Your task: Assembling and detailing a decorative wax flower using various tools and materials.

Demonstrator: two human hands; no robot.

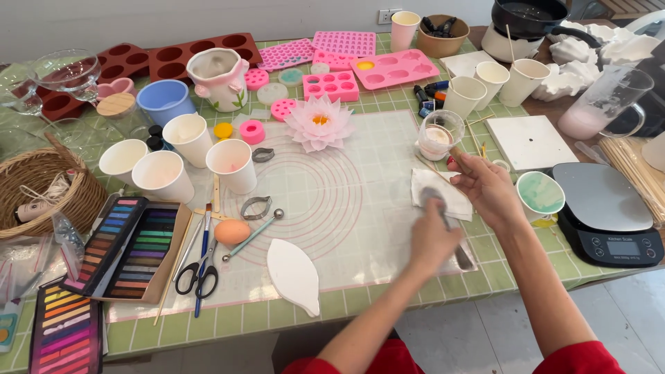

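Head view: craft table [360, 308], seen from above
Left hand [433, 239]: blurred, closed around a spoon [443, 220] over the white tissue [443, 197]
Right hand [485, 187]: loosely curled, grip unclear, beside glass cup [439, 134]

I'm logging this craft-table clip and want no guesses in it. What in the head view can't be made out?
- Left hand: motion-blurred; its grip on the grey tool is unclear.
- Right hand: what its fingers pinch is hidden by the hand itself.
- Tissue: partly covered by both hands.
- Scale: display too small to tell.
- Black pot: cut off by the top edge.
- Basket: contents too small, left edge cuts it.
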